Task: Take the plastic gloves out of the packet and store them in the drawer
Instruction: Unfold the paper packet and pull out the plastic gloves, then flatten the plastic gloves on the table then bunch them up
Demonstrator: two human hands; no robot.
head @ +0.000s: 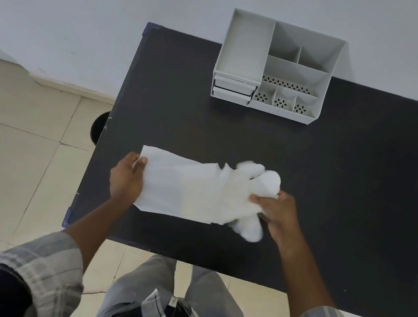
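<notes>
Packet [170, 185] lies flat on bench [332, 205], left hand [126, 179] grip pinching its closed end as anchor while right hand [275, 210] pinches the protruding gloves [250, 181], drawers [232, 89] shut.

No readable text showing anywhere, white packet [170, 185] lying blank-faced on the near table, small fabric tag [173, 302] at the person's waist carrying marks too blurred to be making out
</notes>
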